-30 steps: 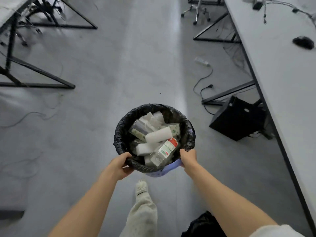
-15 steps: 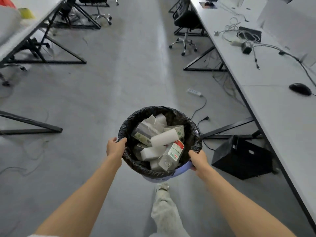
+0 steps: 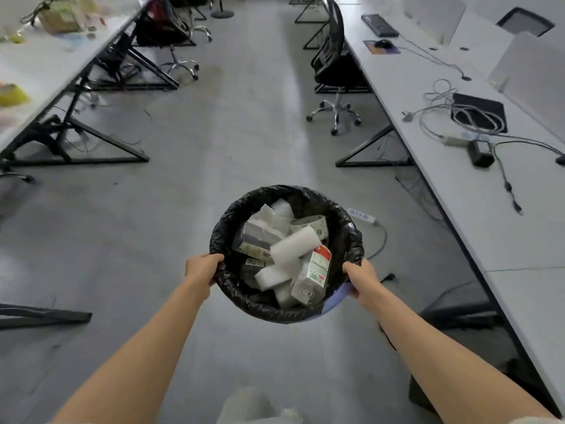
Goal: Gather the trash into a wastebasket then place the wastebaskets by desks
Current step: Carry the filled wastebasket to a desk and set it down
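Note:
I carry a blue wastebasket (image 3: 334,302) lined with a black bag (image 3: 235,289) in front of me, above the grey floor. My left hand (image 3: 201,268) grips its left rim and my right hand (image 3: 360,278) grips its right rim. Inside lie white foam blocks (image 3: 293,244), a clear bottle with a red and green label (image 3: 313,272), and crumpled packets. A long white desk (image 3: 489,209) runs along the right; another desk (image 3: 46,71) runs along the left.
A black office chair (image 3: 331,61) stands by the right desk, with cables (image 3: 464,117), a keyboard (image 3: 379,24) and a mouse on top. A white power strip (image 3: 362,215) lies on the floor. Black desk frames (image 3: 91,139) line the aisle. A dark box (image 3: 461,310) sits under the right desk.
I have walked forward along the aisle with the wastebasket, and my view has lifted. Both hands keep their grip on the rim. More of the desks and the chair have come into view.

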Motion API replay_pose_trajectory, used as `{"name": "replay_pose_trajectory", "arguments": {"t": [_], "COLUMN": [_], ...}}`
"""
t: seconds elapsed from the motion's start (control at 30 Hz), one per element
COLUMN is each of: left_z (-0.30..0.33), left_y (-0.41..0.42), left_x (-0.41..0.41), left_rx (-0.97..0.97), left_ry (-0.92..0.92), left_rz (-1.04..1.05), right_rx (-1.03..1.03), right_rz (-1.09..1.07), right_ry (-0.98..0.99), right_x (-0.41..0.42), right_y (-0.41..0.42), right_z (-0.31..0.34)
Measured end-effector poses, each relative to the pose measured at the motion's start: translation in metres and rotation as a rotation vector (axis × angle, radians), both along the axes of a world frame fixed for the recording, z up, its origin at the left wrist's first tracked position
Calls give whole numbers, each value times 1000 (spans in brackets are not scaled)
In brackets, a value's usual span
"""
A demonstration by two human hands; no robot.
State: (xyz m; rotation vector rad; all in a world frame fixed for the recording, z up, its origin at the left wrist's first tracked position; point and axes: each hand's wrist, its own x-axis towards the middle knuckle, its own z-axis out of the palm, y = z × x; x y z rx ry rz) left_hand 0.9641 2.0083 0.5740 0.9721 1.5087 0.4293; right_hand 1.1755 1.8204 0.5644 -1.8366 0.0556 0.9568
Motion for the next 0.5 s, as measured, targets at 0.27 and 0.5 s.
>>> {"name": "replay_pose_trajectory", "arguments": {"t": [0.27,0.5], "left_z": [-30,-31], "left_y": [173,340], "left_x": [116,248], "left_rx": [6,-41], "left_ry": [-1,-37], "left_rz": [-63,-168], "right_rx": [-54,-115], "right_rz": [-14,-67], "right_ry": [65,68], "right_x": [116,233], "right_y": [167,321], "right_z": [-18,-8]}}
